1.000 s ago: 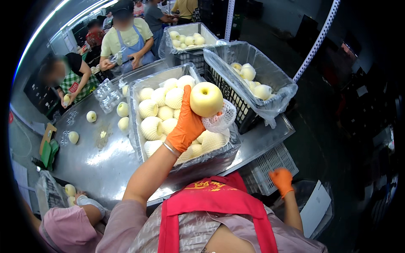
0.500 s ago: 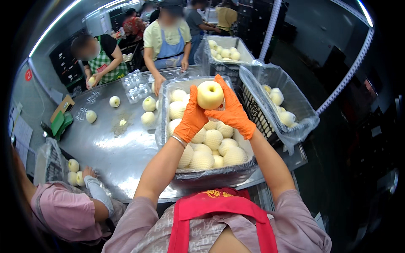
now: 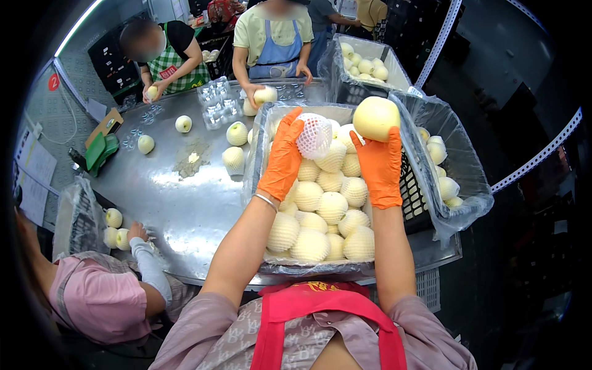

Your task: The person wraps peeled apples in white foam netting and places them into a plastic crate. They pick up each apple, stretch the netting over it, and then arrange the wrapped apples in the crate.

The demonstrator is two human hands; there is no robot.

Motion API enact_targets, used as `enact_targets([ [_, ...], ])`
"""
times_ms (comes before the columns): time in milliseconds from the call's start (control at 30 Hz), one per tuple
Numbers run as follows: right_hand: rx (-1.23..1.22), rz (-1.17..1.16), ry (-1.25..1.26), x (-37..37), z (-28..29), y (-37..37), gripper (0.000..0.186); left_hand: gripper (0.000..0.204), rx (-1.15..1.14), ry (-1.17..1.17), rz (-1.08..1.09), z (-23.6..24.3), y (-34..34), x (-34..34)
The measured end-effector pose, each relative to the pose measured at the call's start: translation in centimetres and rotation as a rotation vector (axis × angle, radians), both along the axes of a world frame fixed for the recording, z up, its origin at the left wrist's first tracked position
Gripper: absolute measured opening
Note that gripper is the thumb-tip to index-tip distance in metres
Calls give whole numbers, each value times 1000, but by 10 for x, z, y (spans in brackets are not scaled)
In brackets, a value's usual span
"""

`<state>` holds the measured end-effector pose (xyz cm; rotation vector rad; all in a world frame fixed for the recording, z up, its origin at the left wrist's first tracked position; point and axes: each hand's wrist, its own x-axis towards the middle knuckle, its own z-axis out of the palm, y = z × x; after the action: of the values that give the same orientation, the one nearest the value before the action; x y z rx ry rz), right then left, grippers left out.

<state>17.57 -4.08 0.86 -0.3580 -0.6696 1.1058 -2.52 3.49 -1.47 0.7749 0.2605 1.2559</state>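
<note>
Your left hand [image 3: 283, 157] is partly curled and has hold of the white foam net [image 3: 315, 136]. Your right hand [image 3: 380, 166] is half open around the bare yellow fruit [image 3: 377, 119] — this fruit is above the right side of the lined crate [image 3: 320, 269], which stands on the metal desk [image 3: 185, 216] with netted fruits [image 3: 333, 208] inside.

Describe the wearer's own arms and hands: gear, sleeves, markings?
Left hand and right hand: matching plain orange gloves, thin, wrinkled, ending at the wrists. A narrow silvery bracelet sits just past the left glove; none visible on the right. Forearms bare. Short, loose mauve sleeves. No cables or markings visible on the gloves.
</note>
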Motion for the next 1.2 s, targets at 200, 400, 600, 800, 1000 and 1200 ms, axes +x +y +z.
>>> enact_targets([
  [200, -90, 150, 32, -9, 2, -5, 74, 68, 29, -22, 50, 9, 0, -7],
  [400, -106, 328, -117, -38, -14, -3, 72, 81, 137, 45, 58, 17, -10, -14],
  [600, -177, 370, -102, -37, -26, 5, 73, 92, 196, 226, 55, 11, -12, -20],
  [800, -167, 249, -179, -32, -15, 1, 70, 89, 441, 496, 377, 2, -12, 0],
  [1000, -180, 203, -341, -35, -16, -4, 60, 69, 370, 997, 775, -2, -17, -4],
  [1200, -193, 113, -581, -47, -3, -6, 66, 23, 205, 818, 663, -11, -6, -7],
])
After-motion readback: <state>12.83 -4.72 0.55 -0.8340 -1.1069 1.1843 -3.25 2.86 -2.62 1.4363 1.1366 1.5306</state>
